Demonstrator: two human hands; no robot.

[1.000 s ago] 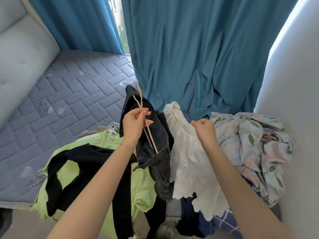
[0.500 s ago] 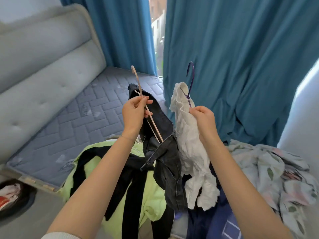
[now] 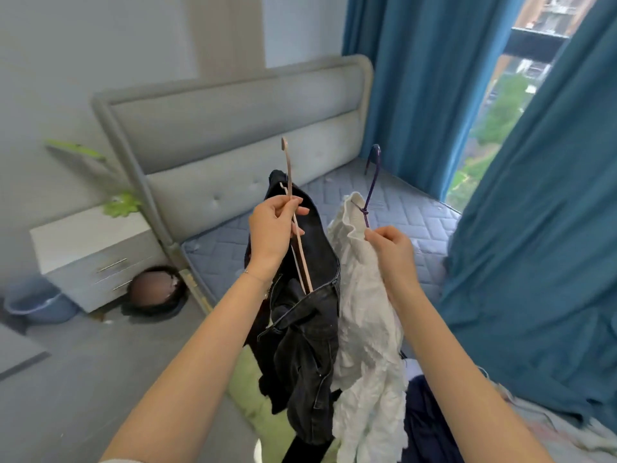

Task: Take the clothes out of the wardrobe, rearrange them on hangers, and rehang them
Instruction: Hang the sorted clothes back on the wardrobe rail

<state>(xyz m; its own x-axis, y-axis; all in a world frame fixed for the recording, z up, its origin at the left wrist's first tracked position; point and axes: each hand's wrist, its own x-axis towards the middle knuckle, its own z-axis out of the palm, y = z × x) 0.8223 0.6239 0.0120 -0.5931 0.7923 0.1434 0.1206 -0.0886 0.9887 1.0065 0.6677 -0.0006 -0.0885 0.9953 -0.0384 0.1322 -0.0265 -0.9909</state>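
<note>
In front, left hand (image 3: 270, 233) grips pink hanger (image 3: 287, 168), right hand (image 3: 391, 252) purple hanger (image 3: 371, 183).

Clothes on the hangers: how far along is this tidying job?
Done: a black denim garment and a white garment each hang from a hanger. In hand: the left hand grips the beige hanger, the right hand holds the purple hanger, both raised. Left: a green garment and dark blue clothes lie below, unhung; no wardrobe is in view, so rehanging looks not yet done.
</note>
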